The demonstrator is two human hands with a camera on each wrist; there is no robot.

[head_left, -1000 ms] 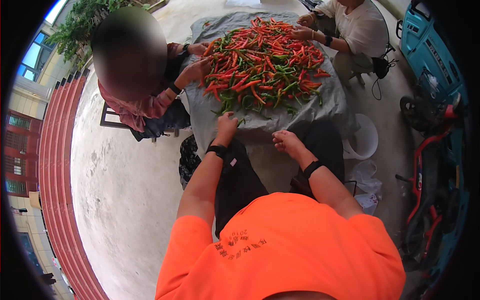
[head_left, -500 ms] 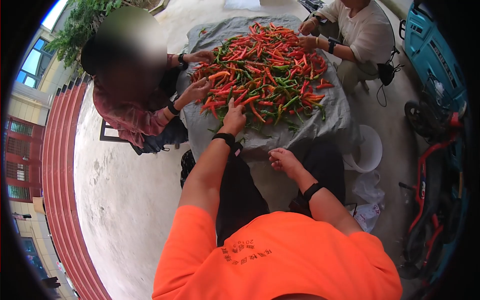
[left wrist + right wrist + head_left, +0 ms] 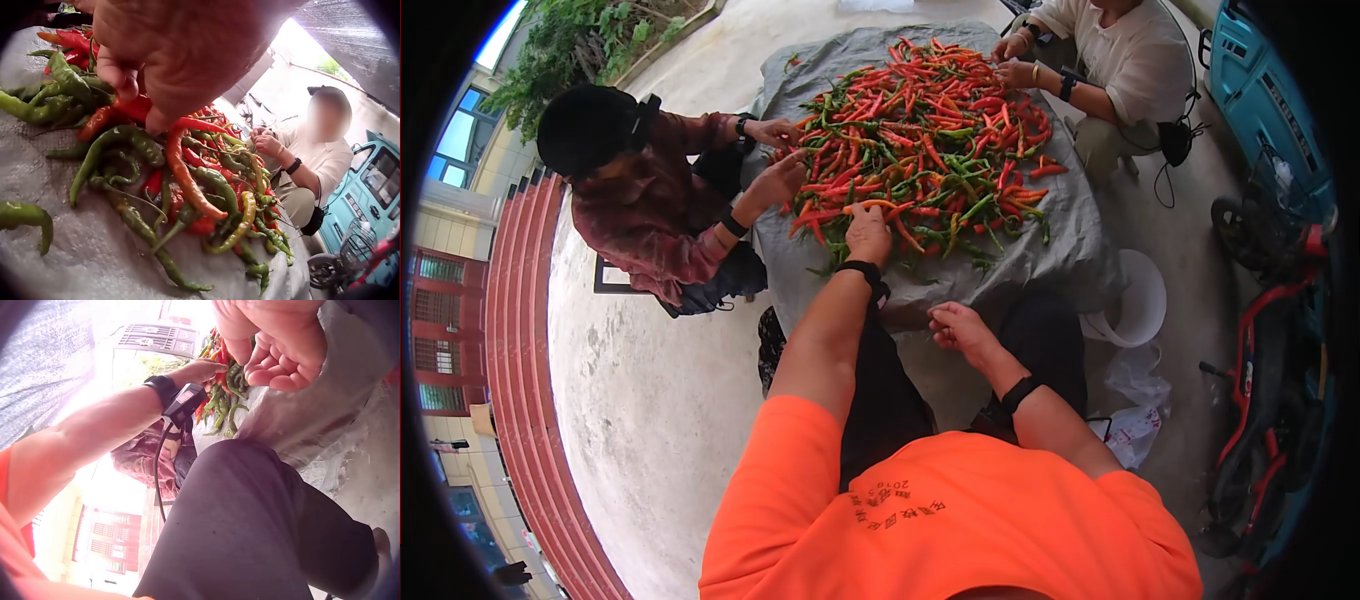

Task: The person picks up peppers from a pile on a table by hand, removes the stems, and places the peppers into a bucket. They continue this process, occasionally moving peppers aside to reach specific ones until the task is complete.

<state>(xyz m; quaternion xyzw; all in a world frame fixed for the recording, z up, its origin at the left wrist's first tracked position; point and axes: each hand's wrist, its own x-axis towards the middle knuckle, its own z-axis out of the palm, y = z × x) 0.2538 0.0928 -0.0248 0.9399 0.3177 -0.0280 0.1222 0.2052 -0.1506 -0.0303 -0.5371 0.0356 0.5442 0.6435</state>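
A big heap of red, orange and green chili peppers (image 3: 940, 130) covers a grey sheet (image 3: 1060, 235) on a low table. At the heap's near edge, my left hand (image 3: 868, 238) reaches in and pinches an orange-red chili pepper (image 3: 187, 165), with thumb and fingertips at its upper end. Green chili peppers (image 3: 115, 147) lie right below that hand in the left wrist view. My right hand (image 3: 962, 330) hovers above my lap, just off the near side of the sheet. Its fingers are loosely curled in the right wrist view, with nothing seen between them.
At the left a person (image 3: 650, 190) in a dark red shirt handles peppers; another person (image 3: 1110, 70) in a pale shirt works at the far right. A white bucket (image 3: 1145, 300) and plastic bags (image 3: 1137, 400) sit on the floor at right, beside a red-framed bike (image 3: 1250, 340).
My left hand has moved forward from the sheet's near edge into the heap, and its fingers have closed on a pepper. The right hand has shifted slightly down and left.
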